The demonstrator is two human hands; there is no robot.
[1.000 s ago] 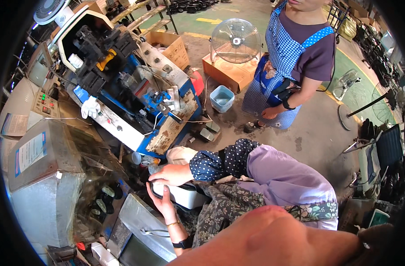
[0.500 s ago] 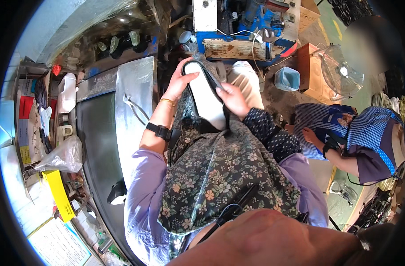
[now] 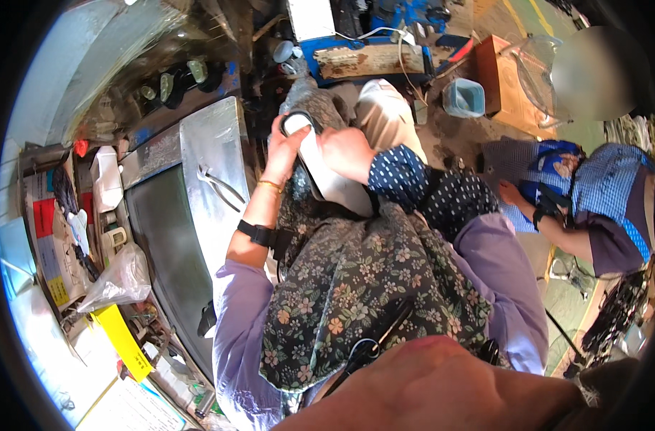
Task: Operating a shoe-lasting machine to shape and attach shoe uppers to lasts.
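1. One grey metal machine housing [image 3: 90, 50] fills the upper left, curved and worn; a row of dark knobs [image 3: 173, 82] sits along its lower edge.
2. Below it stands a steel desk [image 3: 205, 154] with a dark recessed panel [image 3: 166, 244] set into it; a pair of pliers [image 3: 220, 185] lies on the bare steel near the left forearm.
3. Across the middle spreads a floral apron [image 3: 356, 287] over lilac sleeves [image 3: 496, 273]; a dotted navy cuff [image 3: 406, 176] covers the right wrist.
4. At the right edge another person in a blue checked apron [image 3: 593, 179] bends forward, well apart from the work.
5. Beyond the hands lies a weathered wooden plank [image 3: 370, 61] on a blue frame; a pale blue tub [image 3: 464, 97] stands on the floor to its right, beside a brown cardboard box [image 3: 503, 72].
6. A clear plastic bag [image 3: 119, 276] rests at the left, above a yellow strip [image 3: 123, 341].
7. A long white piece [image 3: 327, 176] with a dark rounded end lies slanted above the lap, between both hands.
8. Left hand [image 3: 284, 144], black band on the wrist, is closed about the dark rounded end; right hand [image 3: 345, 151] grips the white piece just beside it, fingers wrapped over the top.
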